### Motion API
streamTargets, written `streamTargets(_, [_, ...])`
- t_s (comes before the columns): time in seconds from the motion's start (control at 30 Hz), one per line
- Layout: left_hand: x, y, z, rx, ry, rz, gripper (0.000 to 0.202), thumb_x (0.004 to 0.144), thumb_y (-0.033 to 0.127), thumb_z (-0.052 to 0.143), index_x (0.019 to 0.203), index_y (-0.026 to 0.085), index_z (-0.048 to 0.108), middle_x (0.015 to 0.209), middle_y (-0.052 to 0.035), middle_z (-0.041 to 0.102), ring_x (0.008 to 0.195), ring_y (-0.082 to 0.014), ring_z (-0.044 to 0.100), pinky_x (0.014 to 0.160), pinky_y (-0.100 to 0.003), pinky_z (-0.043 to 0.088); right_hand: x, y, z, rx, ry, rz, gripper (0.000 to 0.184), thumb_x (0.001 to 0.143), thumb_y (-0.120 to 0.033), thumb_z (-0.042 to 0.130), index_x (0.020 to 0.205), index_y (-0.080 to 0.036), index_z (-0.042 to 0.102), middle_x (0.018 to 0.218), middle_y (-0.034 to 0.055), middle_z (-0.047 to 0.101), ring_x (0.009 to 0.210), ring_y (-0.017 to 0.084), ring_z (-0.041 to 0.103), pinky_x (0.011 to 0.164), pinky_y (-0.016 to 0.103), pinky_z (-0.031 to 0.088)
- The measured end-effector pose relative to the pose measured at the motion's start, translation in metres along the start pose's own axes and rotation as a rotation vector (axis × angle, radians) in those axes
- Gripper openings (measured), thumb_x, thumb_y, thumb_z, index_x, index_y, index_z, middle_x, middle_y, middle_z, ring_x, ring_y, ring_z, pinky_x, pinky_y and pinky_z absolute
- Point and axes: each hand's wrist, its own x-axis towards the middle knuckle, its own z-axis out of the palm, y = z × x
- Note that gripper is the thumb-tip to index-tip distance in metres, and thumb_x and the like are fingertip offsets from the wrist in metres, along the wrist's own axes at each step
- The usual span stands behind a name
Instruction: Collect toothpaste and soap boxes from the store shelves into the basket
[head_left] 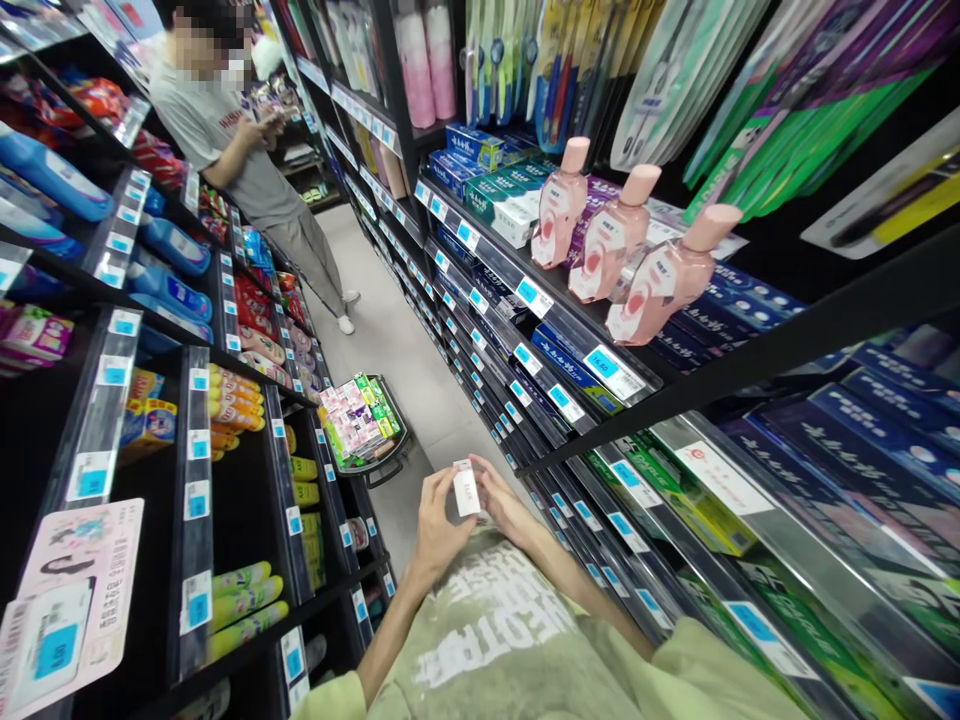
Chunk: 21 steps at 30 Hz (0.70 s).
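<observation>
A small white box (pixel 466 488) with faint print on its front is held upright in front of my chest. My left hand (pixel 437 522) grips it from the left, the thumb at its lower edge and the fingers near the top. On the other side my right hand (pixel 501 500) is closed against the box's upper right edge; part of its fingers is hidden behind the box. Beyond my hands, a dark basket (pixel 373 466) on the aisle floor is filled with pink-and-white and green packages.
Shelves with toothpaste boxes (pixel 517 200), pink bottles (pixel 660 285) and hanging toothbrushes (pixel 499 60) line the right. Blue bottles (pixel 169 300) and yellow-green bottles (pixel 244 610) fill the left shelves. A person (pixel 240 170) stands farther along the narrow aisle (pixel 390 330), holding a phone.
</observation>
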Motion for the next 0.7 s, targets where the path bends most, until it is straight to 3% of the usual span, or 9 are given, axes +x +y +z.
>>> streamTargets(0.1, [0.0,0.001,0.002,-0.149,0.101,-0.205,0.074,0.072,0.016,0.076,0.14,0.024,0.047,0.134,-0.0126,0.056,0.125,-0.0282,0.058,0.097,-0.046,0.058,0.002,-0.001,-0.001,0.031,0.069,-0.033,0.047,0.086,-0.053,0.072,0.124,-0.027,0.066,0.116,0.0046,0.073,0.1,0.019,0.066,0.076,0.028,0.052])
streamTargets(0.23, [0.0,0.002,0.002,-0.344,0.078,-0.35,0.073,0.076,0.018,0.074,0.142,0.024,0.044,0.142,-0.0141,0.053,0.13,-0.0264,0.056,0.101,-0.042,0.056,0.003,-0.004,-0.002,0.081,0.134,-0.135,0.039,0.08,-0.039,0.08,0.115,-0.023,0.071,0.11,0.0043,0.075,0.094,0.019,0.068,0.08,0.03,0.054])
streamTargets(0.43, [-0.006,0.001,0.003,-0.519,0.02,-0.468,0.072,0.076,0.023,0.08,0.141,0.025,0.049,0.148,-0.013,0.052,0.135,-0.0264,0.054,0.107,-0.041,0.051,0.003,-0.007,-0.006,0.151,0.192,-0.192,0.039,0.074,-0.031,0.086,0.109,-0.025,0.072,0.114,0.0031,0.074,0.105,0.02,0.068,0.094,0.032,0.053])
streamTargets(0.57, [-0.01,0.0,0.004,-0.639,0.069,-0.487,0.071,0.076,0.027,0.082,0.139,0.025,0.051,0.147,-0.013,0.053,0.134,-0.0269,0.055,0.11,-0.042,0.05,0.003,-0.004,-0.006,0.14,0.175,-0.182,0.038,0.076,-0.03,0.085,0.111,-0.024,0.071,0.116,0.003,0.073,0.107,0.019,0.067,0.094,0.031,0.053])
streamTargets(0.7, [-0.012,-0.001,0.004,-0.61,0.104,-0.488,0.07,0.075,0.03,0.083,0.138,0.024,0.053,0.144,-0.0134,0.05,0.133,-0.0278,0.055,0.106,-0.04,0.052,0.003,-0.001,-0.006,0.132,0.165,-0.168,0.04,0.075,-0.03,0.085,0.111,-0.023,0.071,0.118,0.0042,0.073,0.109,0.02,0.067,0.098,0.033,0.052])
